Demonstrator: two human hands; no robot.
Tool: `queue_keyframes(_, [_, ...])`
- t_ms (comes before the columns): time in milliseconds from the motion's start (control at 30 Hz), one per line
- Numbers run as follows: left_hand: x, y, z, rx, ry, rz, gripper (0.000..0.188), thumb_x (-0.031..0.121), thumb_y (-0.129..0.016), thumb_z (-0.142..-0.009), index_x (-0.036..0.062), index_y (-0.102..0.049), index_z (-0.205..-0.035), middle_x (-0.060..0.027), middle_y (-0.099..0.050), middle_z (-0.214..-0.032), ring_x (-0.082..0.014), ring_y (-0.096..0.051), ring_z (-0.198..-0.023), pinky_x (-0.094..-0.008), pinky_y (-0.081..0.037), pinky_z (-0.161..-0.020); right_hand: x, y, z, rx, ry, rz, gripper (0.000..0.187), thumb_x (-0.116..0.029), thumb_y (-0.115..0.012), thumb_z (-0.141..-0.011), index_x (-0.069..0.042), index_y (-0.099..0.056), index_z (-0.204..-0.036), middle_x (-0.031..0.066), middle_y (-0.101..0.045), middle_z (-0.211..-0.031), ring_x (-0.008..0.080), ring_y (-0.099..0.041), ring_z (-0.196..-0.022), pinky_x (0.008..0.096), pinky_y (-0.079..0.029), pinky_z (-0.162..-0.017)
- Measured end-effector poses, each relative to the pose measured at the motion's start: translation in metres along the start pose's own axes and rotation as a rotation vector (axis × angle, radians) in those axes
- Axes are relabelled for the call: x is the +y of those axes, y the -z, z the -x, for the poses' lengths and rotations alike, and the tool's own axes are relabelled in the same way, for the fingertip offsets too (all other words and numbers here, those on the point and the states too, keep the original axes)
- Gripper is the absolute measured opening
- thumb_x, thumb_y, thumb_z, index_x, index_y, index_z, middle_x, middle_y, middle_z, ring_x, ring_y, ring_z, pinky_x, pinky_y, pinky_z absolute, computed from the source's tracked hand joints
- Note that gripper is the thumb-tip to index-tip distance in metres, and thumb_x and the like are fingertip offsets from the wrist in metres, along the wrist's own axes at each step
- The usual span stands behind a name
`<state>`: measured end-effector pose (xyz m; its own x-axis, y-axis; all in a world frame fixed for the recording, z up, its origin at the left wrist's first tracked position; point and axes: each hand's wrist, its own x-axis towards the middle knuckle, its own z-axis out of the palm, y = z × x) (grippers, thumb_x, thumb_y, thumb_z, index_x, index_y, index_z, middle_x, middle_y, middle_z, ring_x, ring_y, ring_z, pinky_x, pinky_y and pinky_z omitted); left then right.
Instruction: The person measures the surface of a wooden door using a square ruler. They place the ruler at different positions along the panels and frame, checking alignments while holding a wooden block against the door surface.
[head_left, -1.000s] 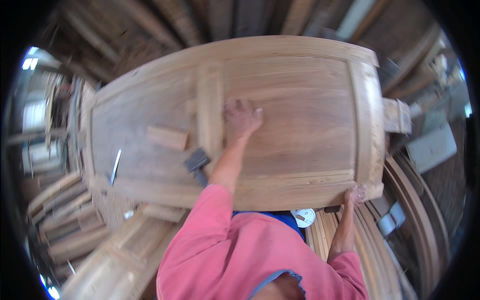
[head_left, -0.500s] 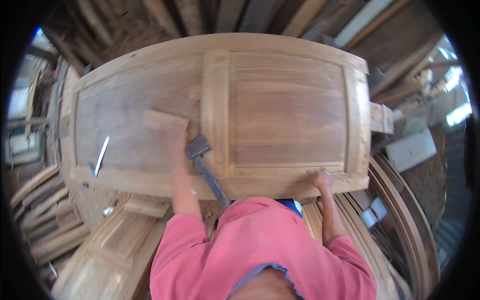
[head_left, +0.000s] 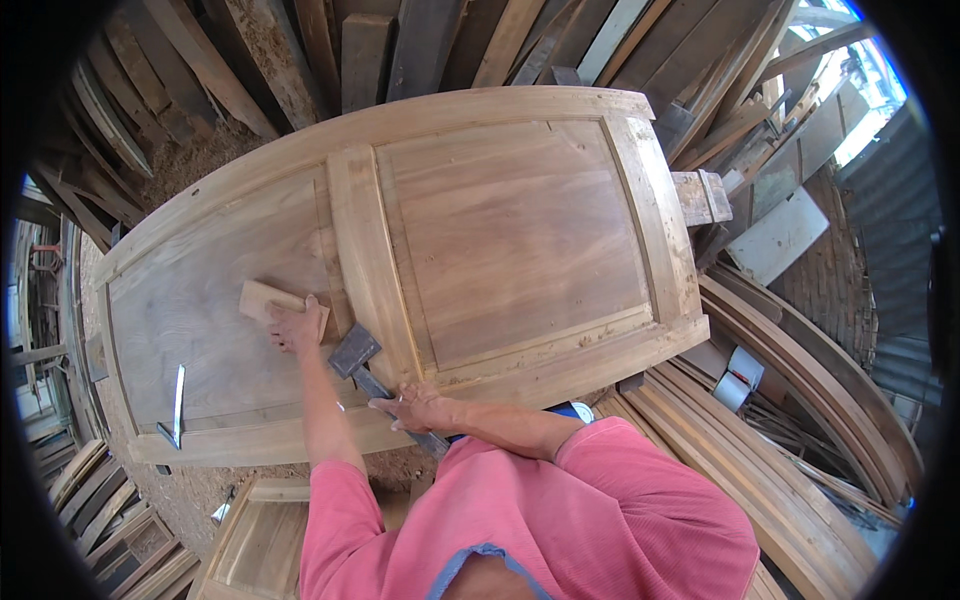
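Observation:
A large wooden panelled door (head_left: 520, 240) lies flat in front of me. My left hand (head_left: 295, 328) grips a small wooden block (head_left: 262, 298) and presses it on the door's left panel. Just right of that hand, a hammer (head_left: 353, 352) lies with its dark metal head on the door and its handle running toward me over the near edge. My right hand (head_left: 415, 408) is closed over that handle at the door's near rail.
A thin metal square (head_left: 178, 400) lies on the door's left end. Stacked planks (head_left: 360, 50) stand behind, and curved wooden frames (head_left: 800, 400) and a tape roll (head_left: 738, 375) lie to the right. Another wooden panel (head_left: 260, 540) sits at lower left, with sawdust on the floor.
My right hand has left the door's near right edge and come left onto the hammer handle. My left hand stays on the wooden block. The view has swung left.

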<state>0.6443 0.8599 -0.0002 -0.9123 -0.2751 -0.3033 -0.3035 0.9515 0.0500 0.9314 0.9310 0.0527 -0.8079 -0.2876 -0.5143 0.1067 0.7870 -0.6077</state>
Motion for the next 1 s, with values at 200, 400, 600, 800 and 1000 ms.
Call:
queue_keyframes(200, [-0.017,-0.007,-0.004,0.017,-0.206,-0.035,0.113,0.062,-0.072,-0.079,0.016,-0.012,-0.164,-0.0343,-0.034,-0.15,-0.0505,-0.035,-0.139,-0.0627,-0.034,-0.11,-0.017,-0.029,-0.011,0.187,-0.079,0.038,0.062,-0.04,-0.076,-0.084,-0.025,-0.049,-0.138,0.0169,-0.062,-0.093,0.0326,-0.066,-0.091,0.0429,-0.051,-0.071])
queue_keyframes(400, [-0.017,-0.025,-0.006,0.029,-0.295,-0.142,0.114,0.06,-0.073,-0.079,0.0201,-0.009,-0.164,-0.0363,-0.029,-0.154,-0.0519,-0.032,-0.142,-0.0608,-0.034,-0.113,0.01,-0.035,0.002,0.498,-0.044,0.021,0.062,-0.015,-0.074,-0.08,-0.018,-0.046,-0.136,0.0202,-0.063,-0.097,0.0366,-0.068,-0.094,0.0459,-0.054,-0.069])
queue_keyframes(600, [-0.037,-0.013,-0.016,0.027,-0.511,0.036,0.116,0.034,-0.084,-0.07,0.0148,-0.016,-0.161,-0.0333,-0.041,-0.15,-0.0519,-0.039,-0.139,-0.0569,-0.035,-0.116,0.07,0.052,0.093,0.198,-0.158,-0.392,0.062,-0.007,-0.07,-0.077,-0.005,-0.049,-0.135,0.0264,-0.067,-0.114,0.0468,-0.068,-0.099,0.0551,-0.055,-0.083])
queue_keyframes(800, [0.01,-0.008,0.102,0.082,-0.506,0.207,0.116,0.024,-0.086,-0.064,0.0071,-0.021,-0.158,-0.0316,-0.045,-0.148,-0.0486,-0.041,-0.138,-0.0538,-0.032,-0.118,0.179,0.018,0.264,0.297,-0.307,-0.56,0.05,-0.039,-0.063,-0.086,0.0,-0.063,-0.117,0.0266,-0.07,-0.1,0.0439,-0.069,-0.097,0.0534,-0.054,-0.083])
queue_keyframes(1000, [0.048,-0.07,0.263,0.337,-0.844,0.146,0.111,0.021,-0.082,-0.063,0.0025,-0.024,-0.156,-0.0286,-0.042,-0.149,-0.0449,-0.039,-0.141,-0.0533,-0.029,-0.119,0.282,-0.008,0.429,0.549,-0.574,-0.692,0.047,-0.038,-0.065,-0.088,0.002,-0.063,-0.113,0.0304,-0.069,-0.102,0.047,-0.068,-0.099,0.055,-0.053,-0.086])
